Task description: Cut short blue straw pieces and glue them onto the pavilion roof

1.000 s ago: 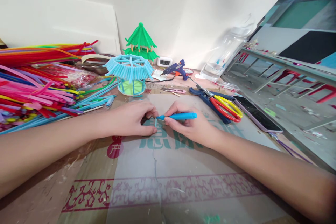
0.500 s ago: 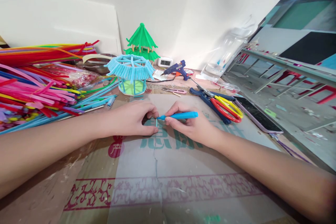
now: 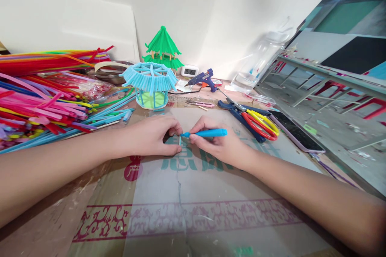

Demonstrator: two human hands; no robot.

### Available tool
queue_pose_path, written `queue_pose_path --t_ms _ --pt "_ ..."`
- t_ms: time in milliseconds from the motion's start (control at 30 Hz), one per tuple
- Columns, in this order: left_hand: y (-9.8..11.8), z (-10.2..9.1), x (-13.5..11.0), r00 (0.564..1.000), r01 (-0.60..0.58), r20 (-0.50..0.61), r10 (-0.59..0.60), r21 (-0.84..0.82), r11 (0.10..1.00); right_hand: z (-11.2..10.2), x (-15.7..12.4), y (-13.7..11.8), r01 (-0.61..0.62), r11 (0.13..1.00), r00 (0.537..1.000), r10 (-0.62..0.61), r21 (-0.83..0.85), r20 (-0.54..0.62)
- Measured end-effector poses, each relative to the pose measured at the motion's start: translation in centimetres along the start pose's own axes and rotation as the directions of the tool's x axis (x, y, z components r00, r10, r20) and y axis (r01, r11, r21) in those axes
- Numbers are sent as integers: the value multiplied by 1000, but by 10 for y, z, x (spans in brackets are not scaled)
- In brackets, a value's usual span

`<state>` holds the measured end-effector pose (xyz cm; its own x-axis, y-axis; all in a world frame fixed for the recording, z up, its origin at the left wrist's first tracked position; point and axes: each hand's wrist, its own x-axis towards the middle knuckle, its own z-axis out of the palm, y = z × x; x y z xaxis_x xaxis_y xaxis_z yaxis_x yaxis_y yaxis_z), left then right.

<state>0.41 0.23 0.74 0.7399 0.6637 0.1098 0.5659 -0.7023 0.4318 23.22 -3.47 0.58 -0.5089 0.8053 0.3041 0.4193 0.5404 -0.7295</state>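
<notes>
While the left hand (image 3: 152, 136) pinches a short blue straw piece (image 3: 179, 141) against the cardboard sheet (image 3: 211, 192) on the surface, the right hand (image 3: 221, 146) grips a blue pen-like tool (image 3: 208, 133), its tip touching the piece. Both hands half cover the teal printed characters (image 3: 169, 164), which cannot be read.

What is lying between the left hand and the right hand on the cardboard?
Head view: a short light-blue stick is between the left hand and the right hand, whose blue pen-like tool points its tip at the stick's top.
</notes>
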Motion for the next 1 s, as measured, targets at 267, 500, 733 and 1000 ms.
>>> queue_pose_path --t_ms 267,500,733,1000 --pt "0 1 1 1000 2 -2 -2 16 1000 -1 1 -1 83 992 997 -83 -99 4" --pt "-1 1 0 1000 0 1 0 10 1000 -1 0 1 -11 999 1000 11 -52 3" --pt "0 -1 -1 1000 10 8 -11 34 999 -1 -1 2 1 999 1000 0 -34 8" --pt "2 -3 1 999 33 33 -33 13 999 -1 1 2 12 1000 1000 -12 -27 -16"
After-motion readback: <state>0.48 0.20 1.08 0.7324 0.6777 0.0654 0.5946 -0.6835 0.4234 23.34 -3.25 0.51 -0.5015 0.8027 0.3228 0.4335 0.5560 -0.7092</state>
